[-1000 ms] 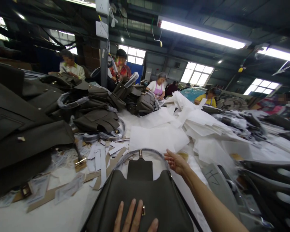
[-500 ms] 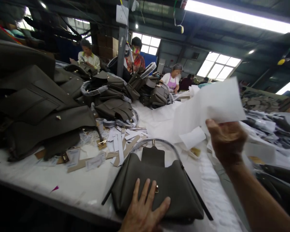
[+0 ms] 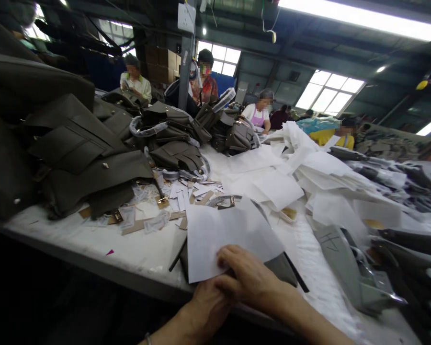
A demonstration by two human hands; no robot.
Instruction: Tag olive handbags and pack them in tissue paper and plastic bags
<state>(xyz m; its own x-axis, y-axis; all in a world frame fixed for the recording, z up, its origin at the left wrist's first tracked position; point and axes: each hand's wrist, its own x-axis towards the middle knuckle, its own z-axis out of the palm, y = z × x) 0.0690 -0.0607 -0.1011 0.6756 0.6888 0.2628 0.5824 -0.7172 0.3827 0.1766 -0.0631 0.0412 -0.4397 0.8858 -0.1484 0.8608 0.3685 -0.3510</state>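
A dark olive handbag (image 3: 286,269) lies at the table's front edge, mostly covered by a white sheet (image 3: 226,232). Only its right corner, a strap at the left and its curved handle (image 3: 225,201) stick out. My right hand (image 3: 247,275) rests on the sheet's lower edge, fingers curled and pressed on the paper. My left hand (image 3: 205,302) sits just below, tucked under the right one, with its fingers hidden.
A heap of dark bags (image 3: 75,153) fills the left of the white table (image 3: 93,249). Paper strips and cardboard scraps (image 3: 179,194) lie behind the bag. Loose white sheets (image 3: 309,177) spread to the right, with more bags (image 3: 409,268) beyond. Several people work at the far side.
My right hand has brought the white sheet down from the air and laid it over the handbag. My left hand has slid from the bag's flap to beneath the right hand.
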